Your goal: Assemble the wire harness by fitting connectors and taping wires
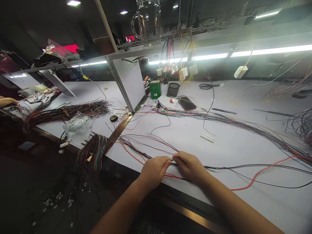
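My left hand [154, 170] is closed in a pinch on a small light-coloured connector [172, 159], most of it hidden by the fingertips. Against it, the fingertips of my right hand [191, 165] are pinched together where thin dark red wires [161, 140] run in. Which wire lies between those fingers I cannot make out fully. Under both hands passes a black cable [234, 166] lying along the table. A red wire [258, 174] crosses near my right forearm and another stretch comes out below my hands.
A long wire bundle [243, 126] crosses the white table [185, 135]. Behind it are a green box [155, 90], a mesh cup [173, 89] and a phone [187, 102]. Left of the metal divider lie more wire bundles [73, 110] and black tape [113, 118]. Another person's hand [8, 101] shows far left.
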Demonstrator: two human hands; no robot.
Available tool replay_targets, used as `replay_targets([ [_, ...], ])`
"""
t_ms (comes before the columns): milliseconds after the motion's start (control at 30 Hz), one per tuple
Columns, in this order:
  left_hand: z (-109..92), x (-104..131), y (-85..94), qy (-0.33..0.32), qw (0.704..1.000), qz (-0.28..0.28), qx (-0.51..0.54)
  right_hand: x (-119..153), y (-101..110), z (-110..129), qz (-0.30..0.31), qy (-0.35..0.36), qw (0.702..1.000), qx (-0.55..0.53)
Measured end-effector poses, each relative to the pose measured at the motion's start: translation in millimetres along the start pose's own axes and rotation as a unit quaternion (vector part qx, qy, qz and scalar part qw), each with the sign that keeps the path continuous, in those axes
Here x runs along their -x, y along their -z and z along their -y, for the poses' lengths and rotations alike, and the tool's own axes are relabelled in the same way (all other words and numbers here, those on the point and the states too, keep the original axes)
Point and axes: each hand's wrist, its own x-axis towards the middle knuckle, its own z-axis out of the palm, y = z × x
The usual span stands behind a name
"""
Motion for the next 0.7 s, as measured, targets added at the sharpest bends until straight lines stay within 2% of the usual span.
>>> replay_targets([
  [200, 2.0, -1.7, 1.6, 0.01, 1.0, 0.008, 0.015, 0.4, 3.3, 1.6, -0.001, -0.013, 0.999, -0.035],
  [367, 1.5, -3.2, 2.5, 0.007, 0.995, 0.017, -0.1, 2.5, 3.8, 4.2, -0.006, 0.002, 1.0, 0.007],
  [533, 1.5, -9.6, -7.5, 0.012, 0.976, 0.041, -0.213, 4.5, -1.1, 3.6, -0.01, -0.004, 0.997, 0.081],
  [633, 3.9, -18.2, -6.2, 0.01, 0.977, 0.052, -0.208, 2.9, -5.9, 2.9, -0.018, -0.032, 0.994, 0.102],
  [700, 7.8, -24.2, 4.8, 0.005, 0.984, 0.051, -0.17, 0.0, -6.1, 3.3, -0.029, -0.063, 0.993, 0.09],
])
